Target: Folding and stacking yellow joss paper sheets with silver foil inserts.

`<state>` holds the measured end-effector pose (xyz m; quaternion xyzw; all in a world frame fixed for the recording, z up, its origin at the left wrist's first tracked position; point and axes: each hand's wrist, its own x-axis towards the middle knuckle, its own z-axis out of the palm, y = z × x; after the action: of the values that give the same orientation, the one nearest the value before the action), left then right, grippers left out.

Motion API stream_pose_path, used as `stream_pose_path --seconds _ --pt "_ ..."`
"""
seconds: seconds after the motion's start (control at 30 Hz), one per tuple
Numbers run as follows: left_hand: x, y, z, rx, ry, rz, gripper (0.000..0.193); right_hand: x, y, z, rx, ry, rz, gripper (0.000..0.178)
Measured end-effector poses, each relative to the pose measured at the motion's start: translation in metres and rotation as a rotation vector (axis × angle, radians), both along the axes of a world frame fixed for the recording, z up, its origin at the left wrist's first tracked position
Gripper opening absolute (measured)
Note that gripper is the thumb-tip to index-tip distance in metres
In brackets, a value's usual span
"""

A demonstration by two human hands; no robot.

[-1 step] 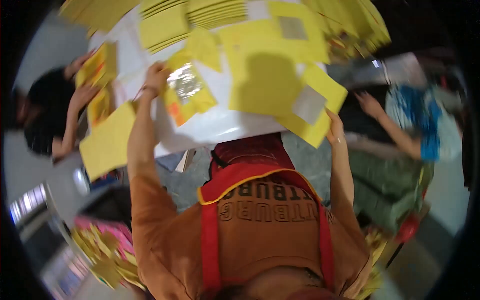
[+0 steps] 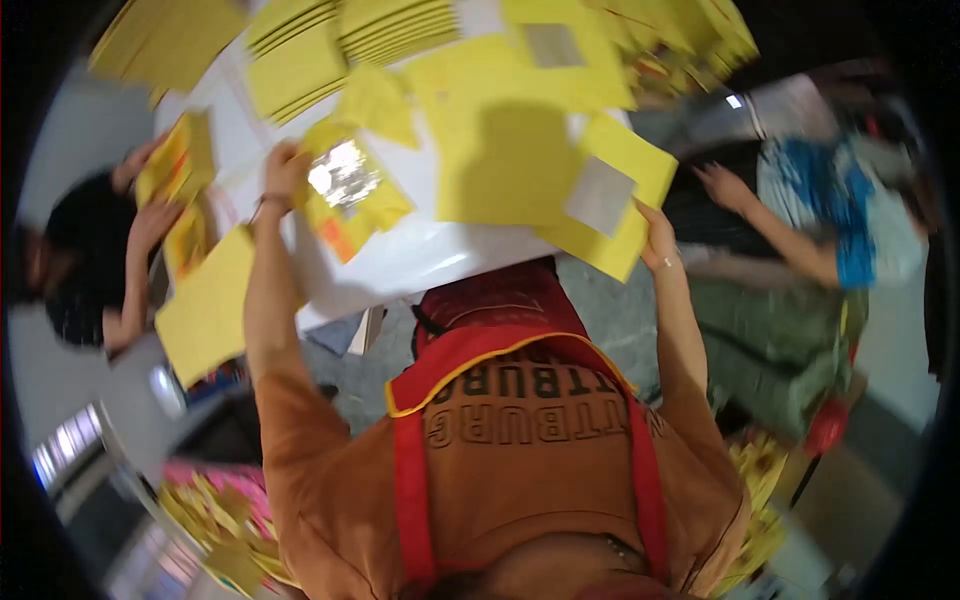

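My left hand (image 2: 284, 172) is closed at the left edge of a yellow sheet with a shiny silver patch (image 2: 342, 178) and an orange mark. Motion blur softens its fingers. On the right, my right hand (image 2: 657, 238) pinches the edge of a yellow sheet with a grey rectangle (image 2: 640, 180), its thumb on top. That sheet tilts over the table's near edge and overlaps a large yellow sheet (image 2: 460, 160), on which a dark shadow falls. A smaller folded yellow piece (image 2: 378, 105) lies just beyond the silver-patched one.
Stacks of yellow sheets (image 2: 295, 75) line the far side of the white table (image 2: 400, 245). A person in black (image 2: 85, 235) handles yellow packets (image 2: 180, 165) at left. Another person's hand (image 2: 725, 188) is at right. Yellow pieces (image 2: 225, 520) are heaped at lower left.
The table and its contents sit slightly further left and up in the picture. Both hands keep their hold, with little shift relative to the sheets.
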<state>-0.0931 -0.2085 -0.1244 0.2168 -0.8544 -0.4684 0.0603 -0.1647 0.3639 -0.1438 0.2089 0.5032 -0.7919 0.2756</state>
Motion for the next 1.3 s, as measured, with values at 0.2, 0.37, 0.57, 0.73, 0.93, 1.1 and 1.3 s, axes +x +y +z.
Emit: stream_pose_path --seconds 0.2,0.37,0.57,0.73,0.93,1.1,1.3 --pt "0.006 0.0 0.129 0.029 0.1 -0.172 0.017 0.001 0.011 0.016 -0.182 0.025 0.062 0.031" --pt "-0.003 0.114 0.222 0.185 0.183 -0.265 0.019 0.01 0.029 0.021 -0.135 0.016 0.048 0.033" --pt "-0.078 0.283 0.163 0.9 -0.007 -0.71 0.038 0.009 0.033 0.019 -0.291 0.072 0.164 0.035" --pt "-0.121 0.406 0.076 0.589 -0.154 -1.092 0.04 0.004 0.038 0.009 -0.462 0.086 0.187 0.035" --pt "-0.157 0.408 0.007 0.385 -0.27 -0.826 0.036 0.001 0.035 0.007 -0.329 0.068 0.142 0.031" --pt "-0.17 0.406 -0.004 0.358 -0.302 -0.814 0.04 -0.001 0.039 0.002 -0.532 -0.116 0.013 0.031" --pt "-0.166 0.409 -0.022 0.26 -0.247 -0.824 0.044 0.001 0.028 0.013 -0.429 -0.031 0.018 0.034"
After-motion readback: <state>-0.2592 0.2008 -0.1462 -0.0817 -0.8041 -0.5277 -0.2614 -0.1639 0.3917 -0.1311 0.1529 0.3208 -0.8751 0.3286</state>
